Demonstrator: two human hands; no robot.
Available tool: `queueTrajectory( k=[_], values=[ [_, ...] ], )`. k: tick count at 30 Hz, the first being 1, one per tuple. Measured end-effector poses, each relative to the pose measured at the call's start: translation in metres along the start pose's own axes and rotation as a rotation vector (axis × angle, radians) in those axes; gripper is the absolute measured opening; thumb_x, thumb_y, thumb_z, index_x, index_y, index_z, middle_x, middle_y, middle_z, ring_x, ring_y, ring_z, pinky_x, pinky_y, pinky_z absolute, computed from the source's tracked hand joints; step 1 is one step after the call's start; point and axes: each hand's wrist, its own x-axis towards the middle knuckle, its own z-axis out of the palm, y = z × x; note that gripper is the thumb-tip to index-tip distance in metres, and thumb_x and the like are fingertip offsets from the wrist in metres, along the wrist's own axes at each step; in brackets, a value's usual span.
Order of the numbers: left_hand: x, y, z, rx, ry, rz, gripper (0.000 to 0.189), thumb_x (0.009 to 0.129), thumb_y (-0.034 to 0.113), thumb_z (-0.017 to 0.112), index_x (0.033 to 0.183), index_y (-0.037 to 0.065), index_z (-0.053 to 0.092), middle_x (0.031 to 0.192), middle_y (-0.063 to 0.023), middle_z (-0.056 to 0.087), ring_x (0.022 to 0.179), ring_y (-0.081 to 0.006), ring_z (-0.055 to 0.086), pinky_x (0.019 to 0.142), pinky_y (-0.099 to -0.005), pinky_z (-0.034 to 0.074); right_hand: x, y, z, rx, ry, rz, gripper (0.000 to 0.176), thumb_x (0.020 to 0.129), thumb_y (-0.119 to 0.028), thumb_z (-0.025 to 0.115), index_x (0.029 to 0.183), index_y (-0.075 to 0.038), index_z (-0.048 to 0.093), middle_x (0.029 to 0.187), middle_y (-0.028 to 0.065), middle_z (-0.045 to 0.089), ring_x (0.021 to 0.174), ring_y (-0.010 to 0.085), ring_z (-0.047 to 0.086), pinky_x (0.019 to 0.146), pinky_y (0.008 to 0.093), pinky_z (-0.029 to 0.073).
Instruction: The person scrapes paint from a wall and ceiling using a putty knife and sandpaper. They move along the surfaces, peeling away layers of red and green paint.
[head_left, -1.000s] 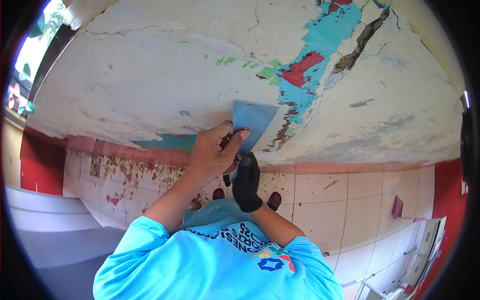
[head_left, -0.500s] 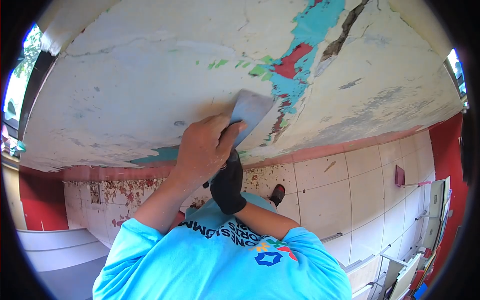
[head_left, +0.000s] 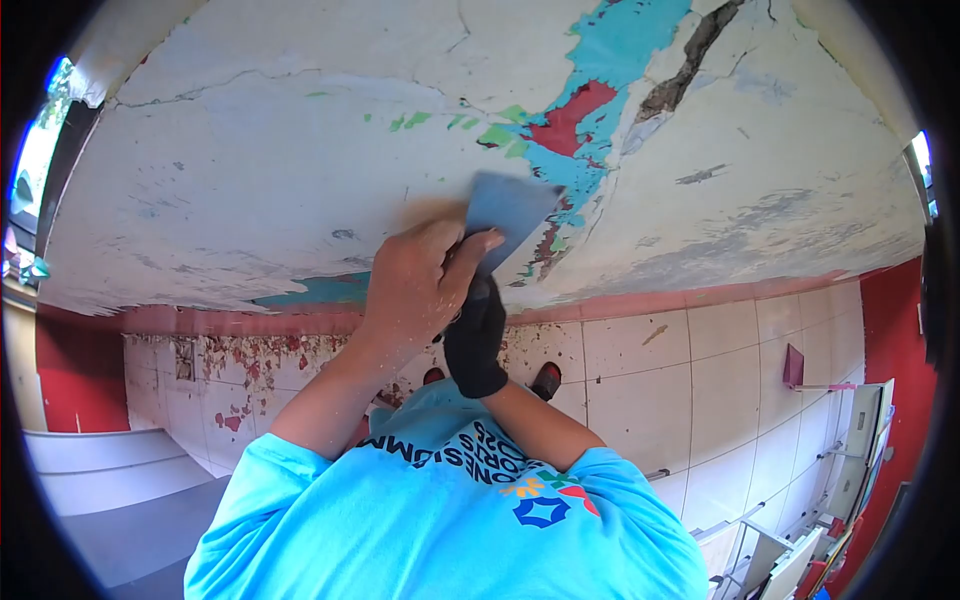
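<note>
A wide metal scraper (head_left: 508,215) lies with its blade against the wall (head_left: 300,190), its far corner at the edge of a strip of exposed turquoise and red paint (head_left: 572,120). My left hand (head_left: 415,285), bare, is closed on the lower left part of the blade, with the thumb on its face. Just below and to the right, my right hand (head_left: 475,335) in a black glove is wrapped round the scraper's handle, which is mostly hidden.
Paint flakes (head_left: 250,365) are scattered over the tiled floor (head_left: 640,400) below the wall. A pink dustpan (head_left: 793,366) stands at the right, near metal-framed furniture (head_left: 790,560). Grey steps or shelves (head_left: 130,500) are at the lower left. A deep crack (head_left: 690,65) runs through the upper wall.
Both hands and the scraper have shifted slightly to the right and up along the wall. The blade's corner now reaches the turquoise strip. The view has moved a little.
</note>
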Motion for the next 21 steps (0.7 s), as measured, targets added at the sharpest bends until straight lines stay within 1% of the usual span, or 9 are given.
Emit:
queueTrajectory(
  k=[2,4,6,8,10,14,17,19,21],
  values=[
    [-0.006,-0.005,0.004,0.029,0.025,-0.018,0.027,0.08,0.019,0.065,0.065,-0.001,0.055,0.056,-0.0168,0.05,0.046,-0.0292,0.048,0.046,-0.0362,0.037,-0.001,-0.002,-0.003,-0.05,0.031,-0.071,0.033,0.094,-0.032,0.038,0.094,-0.002,0.053,0.078,0.0071,0.056,0.074,0.0167,0.054,0.067,0.0321,0.043],
    [0.001,0.003,0.005,0.042,0.036,-0.057,0.028,0.08,0.019,0.065,0.064,-0.001,0.054,0.055,-0.0167,0.049,0.045,-0.0284,0.047,0.046,-0.0362,0.037,-0.004,-0.009,-0.008,0.015,0.001,0.081,0.033,0.094,-0.031,0.038,0.092,-0.001,0.053,0.077,0.0084,0.056,0.072,0.0198,0.054,0.066,0.0335,0.043],
    [-0.006,0.004,0.007,0.053,0.025,-0.13,0.029,0.08,0.019,0.065,0.064,-0.001,0.053,0.054,-0.0166,0.048,0.044,-0.0276,0.046,0.046,-0.0361,0.037,-0.007,-0.016,-0.004,-0.021,0.02,0.04,0.033,0.094,-0.031,0.038,0.091,-0.001,0.052,0.076,0.0091,0.055,0.07,0.0204,0.054,0.065,0.0336,0.042],
    [-0.007,-0.004,0.006,0.047,0.041,-0.039,0.032,0.081,0.019,0.065,0.061,-0.001,0.05,0.052,-0.0159,0.046,0.044,-0.0269,0.045,0.045,-0.036,0.036,-0.005,-0.015,-0.003,-0.048,0.035,-0.041,0.033,0.094,-0.03,0.038,0.091,-0.001,0.052,0.075,0.0098,0.055,0.068,0.0211,0.053,0.064,0.0338,0.042],
    [-0.008,-0.001,0.003,0.054,0.045,-0.048,0.032,0.081,0.018,0.065,0.061,-0.001,0.049,0.051,-0.0155,0.045,0.044,-0.0267,0.045,0.045,-0.0358,0.036,-0.006,-0.013,-0.005,-0.067,-0.05,0.081,0.032,0.093,-0.029,0.038,0.091,0.0,0.052,0.076,0.0109,0.055,0.068,0.0209,0.054,0.064,0.0337,0.043],
    [-0.002,0.007,-0.009,0.055,0.003,-0.063,0.032,0.081,0.019,0.065,0.061,-0.002,0.05,0.053,-0.0152,0.047,0.044,-0.0278,0.046,0.045,-0.0359,0.036,-0.008,-0.026,0.011,-0.043,-0.035,0.052,0.031,0.093,-0.027,0.038,0.09,0.0,0.051,0.075,0.0109,0.055,0.065,0.0205,0.053,0.063,0.0339,0.043],
    [-0.009,-0.005,-0.006,0.033,0.039,-0.058,0.031,0.081,0.019,0.065,0.062,-0.001,0.051,0.054,-0.0154,0.048,0.045,-0.03,0.046,0.045,-0.0364,0.035,-0.004,-0.017,0.014,-0.089,-0.043,-0.065,0.029,0.093,-0.025,0.038,0.089,0.0,0.051,0.072,0.0109,0.054,0.063,0.0211,0.052,0.061,0.0348,0.042],
    [-0.001,0.003,-0.007,0.055,0.057,-0.02,0.03,0.081,0.02,0.065,0.063,-0.001,0.052,0.054,-0.0157,0.048,0.046,-0.031,0.046,0.046,-0.0367,0.035,-0.002,-0.021,0.015,-0.08,0.044,-0.13,0.029,0.094,-0.026,0.038,0.088,0.0,0.051,0.07,0.0107,0.053,0.06,0.0191,0.052,0.057,0.0333,0.042],
    [-0.003,0.006,-0.006,0.072,0.054,-0.031,0.029,0.08,0.02,0.065,0.064,-0.001,0.054,0.054,-0.016,0.048,0.046,-0.0319,0.047,0.046,-0.037,0.036,-0.002,-0.028,0.012,-0.181,0.033,-0.097,0.029,0.094,-0.026,0.038,0.089,0.0,0.051,0.07,0.0109,0.054,0.061,0.019,0.052,0.057,0.0329,0.042]
  ],
)
